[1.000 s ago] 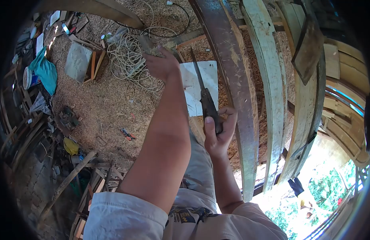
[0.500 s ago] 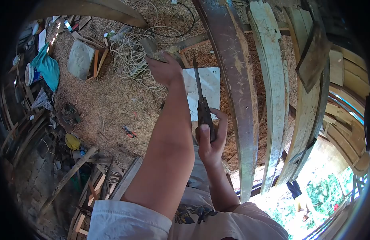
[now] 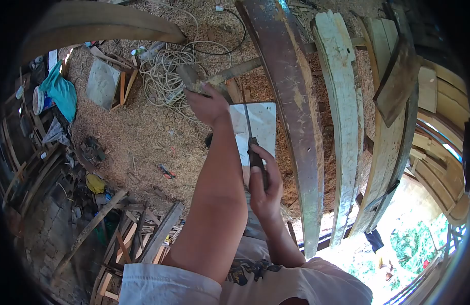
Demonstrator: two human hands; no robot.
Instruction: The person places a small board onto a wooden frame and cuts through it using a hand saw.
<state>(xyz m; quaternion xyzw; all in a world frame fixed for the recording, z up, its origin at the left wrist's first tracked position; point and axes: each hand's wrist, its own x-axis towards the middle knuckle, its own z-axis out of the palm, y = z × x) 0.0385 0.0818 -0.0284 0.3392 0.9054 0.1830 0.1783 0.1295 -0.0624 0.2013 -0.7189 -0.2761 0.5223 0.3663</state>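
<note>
My right hand is wrapped around the dark handle of a handsaw, with the thumb along its near side. The narrow blade points away from me, seen almost edge-on, over a pale white board on the ground. Stretched out ahead, my left hand has its thumb and fingers apart. It is beside the end of a wooden piece; whether it presses on the wood I cannot tell.
Long curved planks and a whitish plank stand on my right. A tangled pale cable lies beyond my left hand. Pliers lie on the shavings. Scrap timber and a teal cloth are at left.
The whole view has shifted, so the board and both hands appear lower. The blade looks thinner, turned more edge-on. My left hand keeps its place beside the wood.
</note>
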